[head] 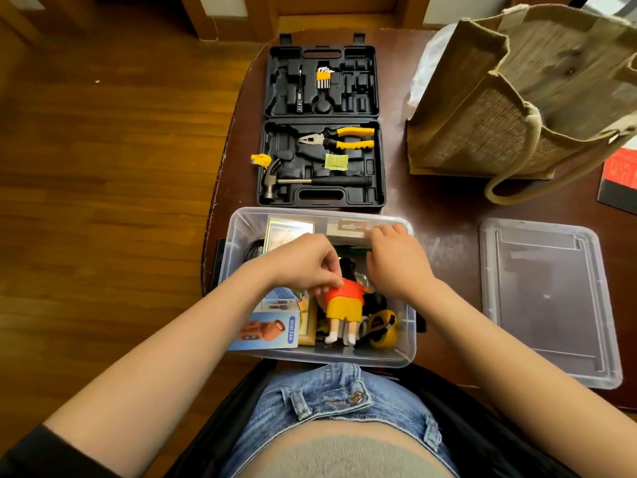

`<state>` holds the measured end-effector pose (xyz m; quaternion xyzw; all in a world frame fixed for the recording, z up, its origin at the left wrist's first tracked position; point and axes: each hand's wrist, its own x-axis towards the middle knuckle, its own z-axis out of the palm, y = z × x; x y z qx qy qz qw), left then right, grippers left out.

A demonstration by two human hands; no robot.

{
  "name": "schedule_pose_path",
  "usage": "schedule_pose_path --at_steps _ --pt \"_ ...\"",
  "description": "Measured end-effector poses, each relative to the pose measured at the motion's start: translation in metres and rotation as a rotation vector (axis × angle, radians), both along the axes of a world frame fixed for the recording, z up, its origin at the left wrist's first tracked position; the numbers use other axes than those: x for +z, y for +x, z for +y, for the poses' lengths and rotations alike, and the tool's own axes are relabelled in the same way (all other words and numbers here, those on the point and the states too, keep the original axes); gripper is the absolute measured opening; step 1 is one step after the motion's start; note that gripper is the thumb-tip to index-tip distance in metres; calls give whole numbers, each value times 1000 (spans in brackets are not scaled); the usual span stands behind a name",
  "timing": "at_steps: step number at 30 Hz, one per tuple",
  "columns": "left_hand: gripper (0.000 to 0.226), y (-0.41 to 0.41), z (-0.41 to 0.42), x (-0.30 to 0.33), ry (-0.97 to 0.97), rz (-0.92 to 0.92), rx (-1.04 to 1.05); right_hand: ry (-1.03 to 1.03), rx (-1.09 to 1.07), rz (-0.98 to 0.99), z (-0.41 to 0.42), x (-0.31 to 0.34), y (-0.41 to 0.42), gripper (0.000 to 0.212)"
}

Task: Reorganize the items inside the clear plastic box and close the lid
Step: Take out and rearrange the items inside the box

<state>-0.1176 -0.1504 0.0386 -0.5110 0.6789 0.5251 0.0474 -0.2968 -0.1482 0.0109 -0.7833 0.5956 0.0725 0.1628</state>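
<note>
The clear plastic box (pixel 406 343) stands open at the table's near edge, full of items. A doll in a red shirt and yellow shorts (pixel 344 307) lies in its middle, feet toward me. My left hand (pixel 303 262) pinches the doll at its shoulder. My right hand (pixel 396 260) reaches over the box's right side, with fingers on a white carton (pixel 346 231) at the far wall. A blue mini fan carton (pixel 272 322) sits at the near left, a yellow tape measure (pixel 384 327) at the near right. The clear lid (pixel 548 298) lies flat to the right.
An open black tool case (pixel 322 125) with pliers, a hammer and hex keys lies just beyond the box. A tall jute bag (pixel 524 94) stands at the back right. A red and black booklet (pixel 620 181) lies at the far right edge. Wooden floor lies left of the table.
</note>
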Motion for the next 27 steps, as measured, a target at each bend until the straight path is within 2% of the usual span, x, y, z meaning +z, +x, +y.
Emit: schedule_pose_path --at_steps 10,13,16,21,27 --pt "6 14 -7 15 126 58 6 7 -66 -210 4 9 -13 31" --pt "6 16 -5 12 159 73 27 65 -37 -272 11 10 -18 33" --pt "4 16 -3 12 193 80 12 106 -11 -201 11 8 -17 43" --pt "6 19 -2 16 216 75 -14 59 -60 -164 2 1 -8 37" --pt "7 24 -1 19 199 84 19 42 -29 -52 -2 -7 -3 44"
